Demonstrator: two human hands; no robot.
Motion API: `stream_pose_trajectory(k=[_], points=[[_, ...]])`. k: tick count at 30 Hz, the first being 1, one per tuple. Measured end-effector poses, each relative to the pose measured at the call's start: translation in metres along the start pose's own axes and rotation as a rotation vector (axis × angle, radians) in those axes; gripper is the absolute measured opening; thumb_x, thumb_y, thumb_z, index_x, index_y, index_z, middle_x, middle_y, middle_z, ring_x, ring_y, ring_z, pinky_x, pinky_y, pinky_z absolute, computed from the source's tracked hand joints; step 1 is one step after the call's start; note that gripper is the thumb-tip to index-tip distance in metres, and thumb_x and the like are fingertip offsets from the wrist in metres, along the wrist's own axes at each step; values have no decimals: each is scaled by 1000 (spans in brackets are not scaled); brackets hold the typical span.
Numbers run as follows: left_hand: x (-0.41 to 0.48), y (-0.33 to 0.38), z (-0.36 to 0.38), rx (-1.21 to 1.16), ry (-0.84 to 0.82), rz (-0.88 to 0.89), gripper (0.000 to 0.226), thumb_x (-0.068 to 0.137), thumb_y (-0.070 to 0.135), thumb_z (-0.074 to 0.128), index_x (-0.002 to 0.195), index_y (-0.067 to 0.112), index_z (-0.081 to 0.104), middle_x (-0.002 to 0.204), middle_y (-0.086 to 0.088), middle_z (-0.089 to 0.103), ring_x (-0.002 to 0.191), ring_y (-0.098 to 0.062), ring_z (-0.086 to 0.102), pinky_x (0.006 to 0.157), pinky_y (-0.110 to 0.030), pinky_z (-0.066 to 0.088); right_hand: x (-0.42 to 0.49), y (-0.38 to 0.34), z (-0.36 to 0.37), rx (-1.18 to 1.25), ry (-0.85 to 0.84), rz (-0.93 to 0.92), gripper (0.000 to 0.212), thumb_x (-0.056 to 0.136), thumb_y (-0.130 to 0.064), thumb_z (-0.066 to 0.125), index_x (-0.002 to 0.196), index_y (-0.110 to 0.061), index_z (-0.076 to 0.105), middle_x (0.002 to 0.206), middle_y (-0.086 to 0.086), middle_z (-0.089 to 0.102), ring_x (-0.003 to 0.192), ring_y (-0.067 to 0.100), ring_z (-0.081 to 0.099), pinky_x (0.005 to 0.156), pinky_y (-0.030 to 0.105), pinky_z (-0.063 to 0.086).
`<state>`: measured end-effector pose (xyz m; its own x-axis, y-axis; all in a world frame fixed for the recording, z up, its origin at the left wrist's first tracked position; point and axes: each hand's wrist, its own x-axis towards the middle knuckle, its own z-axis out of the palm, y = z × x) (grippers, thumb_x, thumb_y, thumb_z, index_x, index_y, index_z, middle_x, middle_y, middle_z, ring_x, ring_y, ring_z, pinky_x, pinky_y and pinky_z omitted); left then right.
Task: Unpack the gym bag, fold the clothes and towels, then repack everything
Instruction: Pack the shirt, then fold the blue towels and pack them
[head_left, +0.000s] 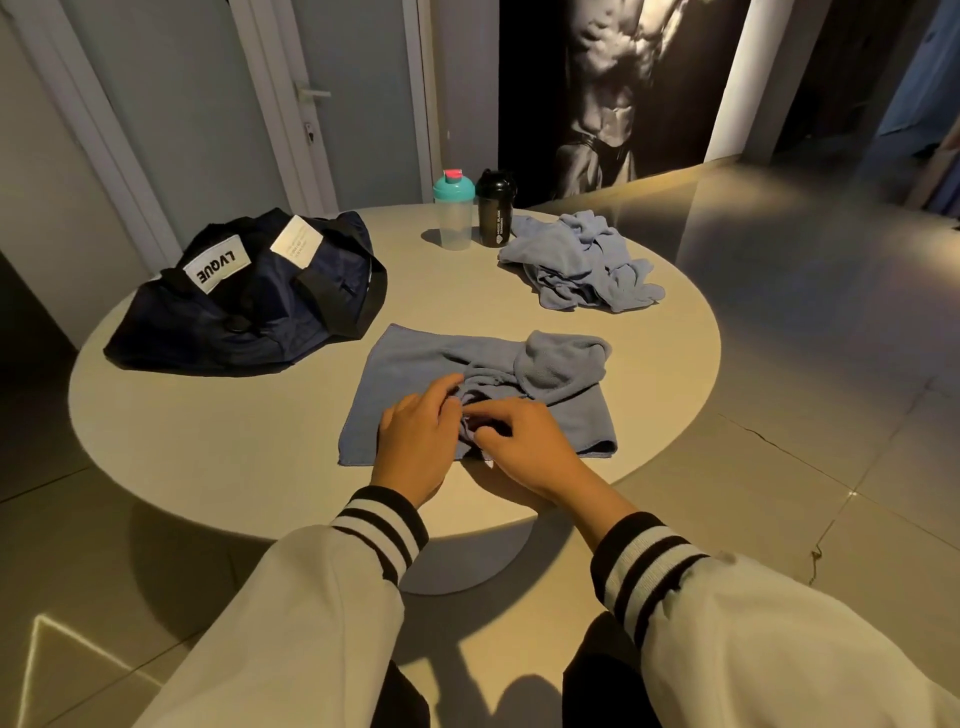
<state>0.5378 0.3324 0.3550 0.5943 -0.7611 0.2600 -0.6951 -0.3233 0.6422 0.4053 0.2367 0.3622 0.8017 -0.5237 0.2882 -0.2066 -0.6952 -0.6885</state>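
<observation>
A blue towel lies partly spread on the round table, its right half bunched and folded over. My left hand and my right hand meet at its near edge, and both pinch a gathered fold of the cloth between them. A second blue towel sits crumpled at the far right of the table. The dark navy gym bag lies slumped at the far left, with white labels on top.
A clear shaker bottle with a teal lid and a black shaker bottle stand at the table's far edge. Doors are behind the bag. A tiled floor surrounds the table, which rests on one central pedestal.
</observation>
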Motion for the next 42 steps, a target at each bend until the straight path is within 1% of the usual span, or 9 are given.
stream_pose_trajectory(k=[3,6,13,19,24,28,33,38,42], points=[[0,1,2,96,-55,68,36,106,45,39,133,33,60,143,6,54,134,-17,41,115,-41,29,0,7,5,-37,72,28,38,89,-26,41,104,-25,77,93,-2,74,86,18,57,79,38,51],[1,-2,4,182,-49,99,25,101,43,52,121,34,64,132,9,59,125,-16,46,110,-37,33,2,15,2,-41,222,132,31,90,-17,43,95,-22,73,96,-2,73,94,22,57,87,44,49],[1,-9,-1,47,214,-51,14,98,33,59,86,24,60,86,2,66,87,-22,56,84,-44,50,3,10,9,-372,27,75,48,98,-24,46,146,-27,46,150,-1,45,141,23,33,115,42,20],[-1,1,3,-3,45,186,14,101,22,56,113,24,64,111,1,68,106,-18,57,96,-40,50,1,4,6,-293,-79,75,61,98,-15,40,153,-39,31,157,-5,40,152,17,17,123,54,-4],[1,-1,5,114,-47,163,29,105,36,47,123,26,67,123,4,68,113,-16,56,113,-41,35,3,11,6,-191,56,128,47,100,-12,42,145,-25,48,147,1,52,140,22,40,122,48,12],[1,1,5,193,77,106,34,106,36,44,115,17,71,116,-3,70,108,-23,58,111,-40,37,3,9,13,-338,29,65,38,103,-20,37,136,-27,53,135,-1,58,128,22,48,118,48,18],[2,-10,4,121,301,-94,22,99,27,54,97,16,73,100,-8,70,95,-27,61,109,-50,36,0,3,12,-404,8,86,41,104,-27,35,144,-23,47,149,-1,45,141,19,35,121,48,10],[4,-9,7,155,78,59,44,97,7,52,137,25,58,153,-7,44,145,-30,33,121,-51,23,1,3,11,-401,-47,101,49,99,-29,39,148,-27,43,158,-2,35,150,16,19,122,52,1],[8,-8,7,227,-53,47,52,103,14,45,153,26,39,164,-3,28,151,-22,23,125,-42,12,1,3,11,-433,-76,100,50,100,-32,37,150,-30,40,161,-2,31,151,17,17,122,54,-1]])
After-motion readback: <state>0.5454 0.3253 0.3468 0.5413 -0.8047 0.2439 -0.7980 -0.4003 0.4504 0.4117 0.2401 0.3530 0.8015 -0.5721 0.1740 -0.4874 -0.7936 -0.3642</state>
